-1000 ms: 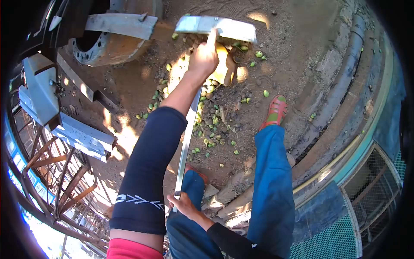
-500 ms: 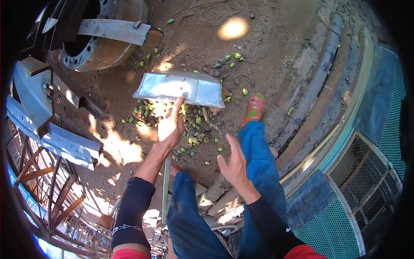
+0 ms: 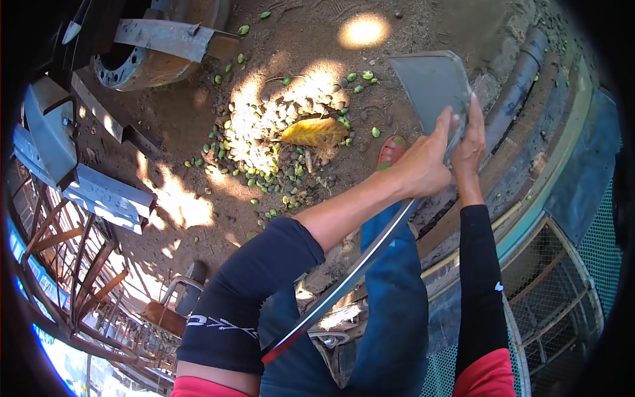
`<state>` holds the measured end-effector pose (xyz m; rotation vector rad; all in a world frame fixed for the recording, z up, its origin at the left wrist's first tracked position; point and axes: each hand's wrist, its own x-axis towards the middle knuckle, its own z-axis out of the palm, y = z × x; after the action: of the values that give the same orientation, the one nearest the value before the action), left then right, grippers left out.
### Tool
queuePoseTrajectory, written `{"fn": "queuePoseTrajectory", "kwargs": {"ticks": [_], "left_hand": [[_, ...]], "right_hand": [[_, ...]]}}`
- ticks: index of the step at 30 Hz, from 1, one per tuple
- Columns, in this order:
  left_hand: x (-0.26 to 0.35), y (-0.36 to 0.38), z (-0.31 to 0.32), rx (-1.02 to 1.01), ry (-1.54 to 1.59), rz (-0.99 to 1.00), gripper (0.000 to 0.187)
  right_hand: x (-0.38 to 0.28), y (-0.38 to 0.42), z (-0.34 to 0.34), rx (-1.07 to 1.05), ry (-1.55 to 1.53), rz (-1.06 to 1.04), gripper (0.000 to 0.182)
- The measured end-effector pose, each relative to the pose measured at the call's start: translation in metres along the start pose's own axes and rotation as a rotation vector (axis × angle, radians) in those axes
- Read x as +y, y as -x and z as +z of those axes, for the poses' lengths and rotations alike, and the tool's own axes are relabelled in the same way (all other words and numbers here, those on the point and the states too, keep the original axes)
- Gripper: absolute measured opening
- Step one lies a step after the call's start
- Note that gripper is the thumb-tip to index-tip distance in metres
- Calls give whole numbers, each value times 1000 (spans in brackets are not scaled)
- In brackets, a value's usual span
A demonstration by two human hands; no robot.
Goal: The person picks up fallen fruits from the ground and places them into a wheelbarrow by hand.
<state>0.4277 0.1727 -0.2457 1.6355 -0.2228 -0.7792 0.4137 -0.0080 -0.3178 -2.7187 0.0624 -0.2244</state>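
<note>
A grey metal dustpan is tilted up at the upper right, over the ground beside the stone edging. My left hand is wrapped round its long pole handle, which runs down to the lower left between my arms. Beside it, my right hand is against the near side of the pan, fingers pointing up and close together; whether it grips the rim is unclear. A pile of small green fruits lies on the soil at the centre, with a yellow leaf on it.
A rusty wheel rim stands at the upper left, with bent metal sheets below it. Pipes and stone edging run along the right, beside mesh frames. My sandalled foot is under my forearm.
The dustpan has moved from over the pile to the right and turned on its side, uncovering the fruits and leaf. Both hands have moved up and right, and my right hand has come to the pan.
</note>
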Motion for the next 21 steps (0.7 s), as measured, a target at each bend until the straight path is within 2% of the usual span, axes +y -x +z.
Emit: {"fn": "queuePoseTrajectory", "kwargs": {"ticks": [1,3,5,7,8,9,10,11,12,13,14,16,17,18,19,20,21], "left_hand": [[2,-3,3,6,60,-15,87],[6,-2,5,-329,644,-278,75],[29,31,-1,-351,930,-417,59],[64,72,-19,-348,1047,-556,48],[75,93,-28,-342,955,-472,36],[87,116,-41,-350,1047,-482,22],[108,123,-61,-285,1055,-486,16],[115,132,-81,-251,1010,-392,13],[117,136,-93,-160,1019,-218,29],[127,134,-109,-71,972,-136,42],[137,139,-124,56,962,-136,54],[147,106,-152,24,757,210,69],[160,91,-172,-37,490,245,48],[167,94,-177,171,362,374,44],[167,82,-178,147,366,355,44],[164,65,-180,251,250,557,56],[162,53,-181,345,135,761,91]], "right_hand": [[18,-6,4,13,-29,67,53],[52,-21,15,30,-49,148,52],[84,-38,29,-36,77,360,51],[113,-49,50,-8,86,362,50],[122,-59,59,22,101,349,50],[123,-71,65,31,95,366,50],[119,-81,70,-86,101,362,49],[114,-94,76,-199,106,359,48],[109,-108,82,-205,139,345,46],[103,-118,87,-220,176,344,45],[95,-130,89,-254,214,318,44],[74,-152,89,-310,258,272,40],[71,-150,96,-311,250,258,36],[67,-141,105,-313,225,263,31],[65,-120,120,-319,195,279,27],[61,-88,139,-341,169,313,23],[63,-42,165,-361,154,358,19]]}}
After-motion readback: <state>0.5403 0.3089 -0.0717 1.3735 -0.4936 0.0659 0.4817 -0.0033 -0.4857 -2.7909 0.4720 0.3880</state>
